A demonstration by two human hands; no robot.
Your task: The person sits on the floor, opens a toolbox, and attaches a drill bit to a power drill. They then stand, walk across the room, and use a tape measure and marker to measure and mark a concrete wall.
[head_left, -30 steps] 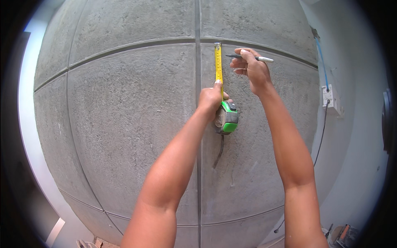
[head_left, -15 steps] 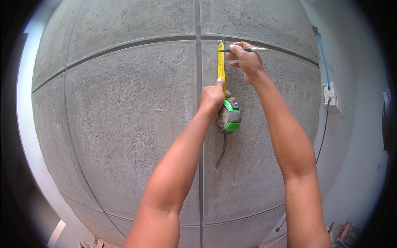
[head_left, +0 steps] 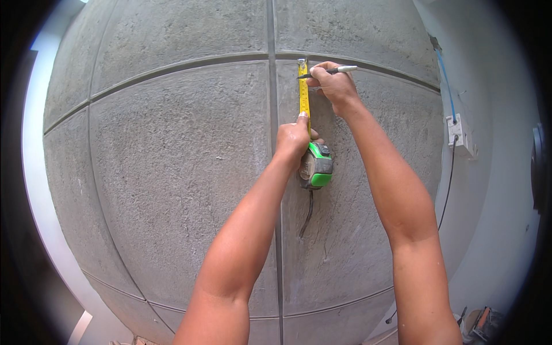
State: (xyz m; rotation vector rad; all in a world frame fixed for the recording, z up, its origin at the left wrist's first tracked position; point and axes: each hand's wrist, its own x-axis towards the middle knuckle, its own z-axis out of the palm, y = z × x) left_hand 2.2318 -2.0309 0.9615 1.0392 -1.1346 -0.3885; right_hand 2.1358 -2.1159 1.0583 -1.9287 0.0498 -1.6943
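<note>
My left hand is closed round the yellow blade of a tape measure, thumb lying on the blade. The green and black case hangs just below that hand, a dark strap dangling from it. The extended blade runs up the grey wall, its metal end at the horizontal groove. My right hand pinches a black marker pen with a pale rear end. The pen lies across the blade near its top, with the tip at the blade's left edge. Whether the tip touches the wall I cannot tell.
Grooves divide the rough grey wall into large panels. A white electrical box with a blue conduit and a black cable sits at the right. Tools, partly cut off, are at the lower right.
The pen tip has slid slightly left and down, reaching the blade's left edge. My left hand still holds the tape measure in place; the whole view has shifted a little.
</note>
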